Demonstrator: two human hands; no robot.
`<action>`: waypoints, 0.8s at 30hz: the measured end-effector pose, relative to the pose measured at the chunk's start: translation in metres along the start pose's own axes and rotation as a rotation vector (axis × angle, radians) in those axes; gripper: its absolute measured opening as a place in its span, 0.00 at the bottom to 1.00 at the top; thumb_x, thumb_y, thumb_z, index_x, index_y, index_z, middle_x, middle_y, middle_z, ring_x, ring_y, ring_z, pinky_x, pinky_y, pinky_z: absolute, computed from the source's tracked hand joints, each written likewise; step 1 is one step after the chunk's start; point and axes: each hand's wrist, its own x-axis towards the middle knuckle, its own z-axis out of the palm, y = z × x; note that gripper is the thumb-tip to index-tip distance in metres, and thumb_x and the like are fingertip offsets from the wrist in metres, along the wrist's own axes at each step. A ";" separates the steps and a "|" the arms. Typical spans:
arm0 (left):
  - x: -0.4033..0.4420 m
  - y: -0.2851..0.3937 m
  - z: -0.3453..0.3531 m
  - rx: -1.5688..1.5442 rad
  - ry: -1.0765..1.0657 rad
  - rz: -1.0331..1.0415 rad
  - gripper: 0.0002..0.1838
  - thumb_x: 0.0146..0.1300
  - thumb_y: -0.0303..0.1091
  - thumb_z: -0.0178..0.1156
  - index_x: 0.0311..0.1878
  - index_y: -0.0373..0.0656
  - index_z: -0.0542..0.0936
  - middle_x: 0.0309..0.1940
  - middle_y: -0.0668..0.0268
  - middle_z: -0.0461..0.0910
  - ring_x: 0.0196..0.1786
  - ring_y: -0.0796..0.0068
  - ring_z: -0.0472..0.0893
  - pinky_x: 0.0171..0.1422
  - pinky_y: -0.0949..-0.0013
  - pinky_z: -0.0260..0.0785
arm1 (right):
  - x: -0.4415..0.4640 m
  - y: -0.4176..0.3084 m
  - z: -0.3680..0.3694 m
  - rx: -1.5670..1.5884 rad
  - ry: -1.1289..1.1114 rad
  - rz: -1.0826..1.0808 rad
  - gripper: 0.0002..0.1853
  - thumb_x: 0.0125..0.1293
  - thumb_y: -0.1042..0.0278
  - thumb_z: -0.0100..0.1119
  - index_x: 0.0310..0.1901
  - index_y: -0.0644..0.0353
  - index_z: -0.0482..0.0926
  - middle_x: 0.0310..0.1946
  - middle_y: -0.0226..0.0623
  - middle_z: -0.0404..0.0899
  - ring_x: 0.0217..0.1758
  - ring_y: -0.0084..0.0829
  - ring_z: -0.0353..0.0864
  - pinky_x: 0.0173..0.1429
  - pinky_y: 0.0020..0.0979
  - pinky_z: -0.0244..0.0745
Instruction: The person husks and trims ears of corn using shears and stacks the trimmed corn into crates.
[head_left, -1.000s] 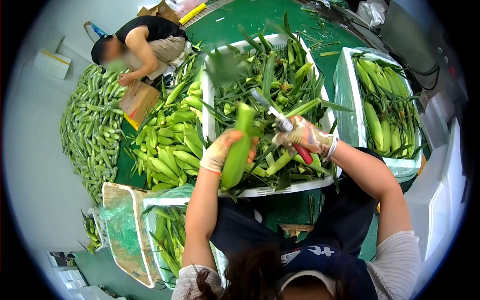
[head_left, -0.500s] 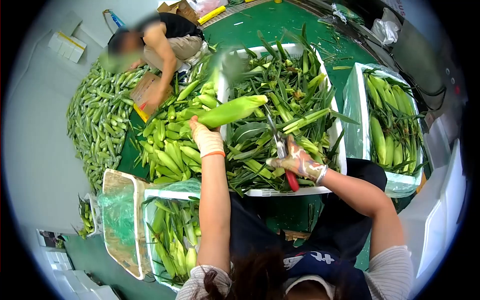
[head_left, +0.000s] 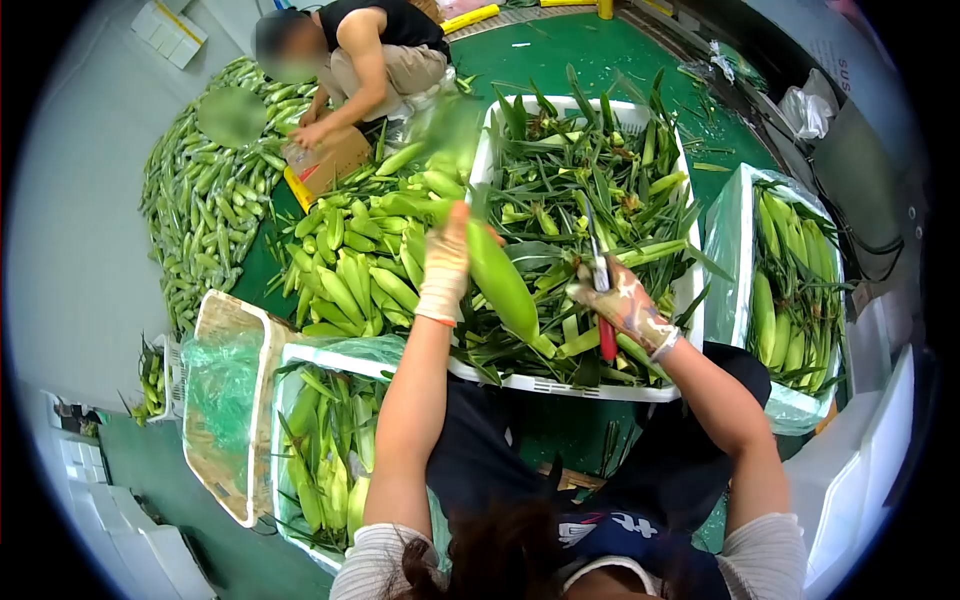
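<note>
My left hand (head_left: 446,265), in a pale glove, is closed around the upper end of a green ear of corn (head_left: 503,285). The ear slants down to the right over the white crate (head_left: 535,385) and is partly blurred by motion. In a camouflage-patterned glove, my right hand (head_left: 632,310) grips red-handled shears (head_left: 602,270), blades pointing up and away from me. Whether the blades are spread I cannot tell. Beneath both hands, cut leaves and husk trimmings (head_left: 575,225) fill the crate. Left of it lies a heap of ears of corn (head_left: 345,285).
Another person (head_left: 365,65) crouches at the far left beside a cardboard box (head_left: 332,160) and a pile of wrapped corn (head_left: 195,215). Lined boxes of corn stand at right (head_left: 735,270) and lower left (head_left: 278,440). A stained crate (head_left: 232,400) leans alongside.
The ear in my left hand has swung from nearly level to pointing down and right. The shears stay in my right hand. The crouching person's arms have shifted, and the whole view has moved slightly.
</note>
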 end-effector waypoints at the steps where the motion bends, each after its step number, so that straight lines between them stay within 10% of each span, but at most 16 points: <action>1: -0.010 0.003 0.015 0.045 -0.078 -0.004 0.34 0.62 0.66 0.51 0.31 0.37 0.79 0.23 0.59 0.81 0.30 0.69 0.81 0.38 0.65 0.74 | 0.002 -0.023 0.009 -0.015 0.064 -0.092 0.22 0.54 0.54 0.70 0.40 0.59 0.71 0.31 0.33 0.74 0.35 0.29 0.74 0.44 0.33 0.74; 2: -0.002 -0.025 0.009 0.064 -0.126 0.051 0.30 0.65 0.60 0.50 0.39 0.36 0.78 0.29 0.57 0.81 0.33 0.65 0.81 0.38 0.64 0.73 | 0.014 -0.031 0.022 0.393 0.047 -0.117 0.22 0.53 0.54 0.70 0.41 0.59 0.71 0.32 0.33 0.74 0.35 0.30 0.73 0.45 0.32 0.74; 4: -0.017 -0.036 0.024 0.794 -0.014 0.385 0.24 0.70 0.49 0.49 0.52 0.35 0.76 0.33 0.53 0.78 0.37 0.53 0.78 0.37 0.62 0.70 | 0.013 -0.070 0.021 0.096 0.126 -0.165 0.21 0.54 0.58 0.68 0.42 0.60 0.71 0.33 0.33 0.75 0.34 0.29 0.73 0.45 0.30 0.73; 6: -0.017 -0.049 0.017 0.880 -0.016 0.636 0.23 0.70 0.48 0.49 0.50 0.35 0.76 0.27 0.53 0.75 0.28 0.57 0.76 0.30 0.64 0.67 | 0.036 -0.061 0.025 0.061 0.172 -0.184 0.19 0.53 0.66 0.69 0.44 0.61 0.72 0.33 0.31 0.77 0.34 0.25 0.74 0.41 0.27 0.72; 9: 0.000 -0.015 -0.017 0.613 -0.209 0.274 0.23 0.73 0.49 0.42 0.44 0.38 0.78 0.30 0.53 0.82 0.33 0.64 0.81 0.37 0.66 0.73 | 0.043 -0.058 0.018 0.362 0.134 -0.114 0.15 0.54 0.71 0.68 0.43 0.57 0.76 0.32 0.30 0.79 0.31 0.21 0.75 0.37 0.28 0.73; 10: 0.005 0.007 -0.032 0.812 0.103 -0.069 0.25 0.73 0.50 0.38 0.41 0.38 0.77 0.26 0.54 0.81 0.30 0.69 0.81 0.32 0.67 0.74 | 0.043 -0.059 0.004 0.311 0.208 -0.059 0.12 0.54 0.73 0.67 0.40 0.58 0.77 0.30 0.30 0.79 0.30 0.21 0.75 0.34 0.27 0.74; 12: 0.032 -0.013 -0.119 -0.038 0.229 0.011 0.24 0.71 0.50 0.41 0.40 0.34 0.74 0.30 0.52 0.81 0.31 0.68 0.82 0.27 0.69 0.73 | 0.059 -0.030 -0.023 0.447 0.250 -0.077 0.08 0.56 0.74 0.65 0.37 0.60 0.77 0.25 0.33 0.79 0.18 0.25 0.75 0.23 0.24 0.72; 15: 0.060 -0.024 -0.158 -0.327 0.562 -0.177 0.22 0.68 0.45 0.47 0.45 0.31 0.74 0.37 0.55 0.82 0.34 0.69 0.81 0.36 0.70 0.73 | 0.069 -0.003 -0.032 0.718 0.378 0.015 0.08 0.57 0.74 0.63 0.37 0.64 0.76 0.25 0.40 0.79 0.21 0.33 0.79 0.21 0.34 0.77; 20: 0.087 -0.062 -0.132 0.643 0.117 0.269 0.29 0.52 0.39 0.68 0.57 0.40 0.74 0.54 0.54 0.76 0.54 0.60 0.77 0.62 0.66 0.67 | 0.065 0.004 -0.086 0.450 0.452 -0.053 0.15 0.66 0.63 0.54 0.43 0.69 0.79 0.28 0.40 0.79 0.21 0.31 0.77 0.27 0.27 0.74; 24: 0.080 -0.018 -0.038 1.402 -0.213 0.703 0.28 0.53 0.40 0.63 0.60 0.51 0.74 0.62 0.60 0.70 0.65 0.58 0.67 0.71 0.54 0.56 | 0.068 0.031 -0.123 -0.076 0.557 -0.080 0.13 0.60 0.68 0.59 0.44 0.64 0.74 0.27 0.39 0.78 0.27 0.30 0.76 0.33 0.28 0.74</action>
